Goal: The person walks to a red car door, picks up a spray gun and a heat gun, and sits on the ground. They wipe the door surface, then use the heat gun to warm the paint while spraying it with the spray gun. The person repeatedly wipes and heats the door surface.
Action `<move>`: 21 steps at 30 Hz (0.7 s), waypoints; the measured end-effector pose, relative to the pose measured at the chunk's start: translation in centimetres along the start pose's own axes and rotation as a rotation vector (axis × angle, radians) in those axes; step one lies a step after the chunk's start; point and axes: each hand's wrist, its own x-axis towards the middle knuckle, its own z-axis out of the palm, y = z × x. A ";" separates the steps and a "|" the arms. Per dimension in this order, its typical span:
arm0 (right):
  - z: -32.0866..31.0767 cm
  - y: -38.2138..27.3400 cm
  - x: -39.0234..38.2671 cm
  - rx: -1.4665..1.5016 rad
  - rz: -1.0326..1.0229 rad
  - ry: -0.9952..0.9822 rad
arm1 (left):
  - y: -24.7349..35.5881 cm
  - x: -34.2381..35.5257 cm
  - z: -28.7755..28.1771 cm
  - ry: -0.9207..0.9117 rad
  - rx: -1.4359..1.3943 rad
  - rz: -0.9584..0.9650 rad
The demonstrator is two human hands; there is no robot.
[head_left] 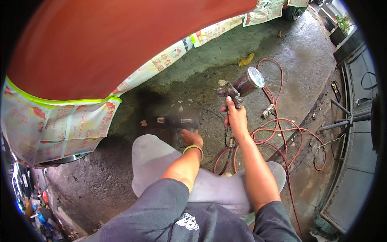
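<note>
My left hand [192, 138] is closed around the handle of a dark heat gun [179, 121], whose metal nozzle points left toward the car. The heat gun is slightly blurred. My right hand [236, 117] grips a spray gun [244, 84] with a dark cup and a silver lid tilted up to the right. A hose joins the spray gun below my hand. Left of and beyond both tools stretches the red-brown car body [121, 44]. Printed masking paper [68, 125] edged with bright yellow-green tape covers its lower border.
An orange-red air hose [278, 119] lies coiled on the wet concrete floor [217, 64] at the right. A yellow leaf [246, 59] rests farther off. Along the right stands a grey metal panel [354, 177]. Assorted clutter [44, 218] sits at lower left.
</note>
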 end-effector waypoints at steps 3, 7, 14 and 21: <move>0.4 -1.4 -1.4 -0.008 0.019 -0.030 | -2.5 1.5 1.8 0.035 0.094 -0.001; -0.2 -1.4 -2.9 -0.063 0.042 -0.072 | -2.7 3.2 4.2 0.021 0.116 -0.062; 0.4 -1.6 -3.5 -0.008 -0.007 -0.049 | -6.0 5.7 7.5 0.040 0.137 0.068; 0.8 -1.3 -2.2 -0.022 0.013 -0.041 | -7.7 4.6 7.8 0.122 0.019 0.285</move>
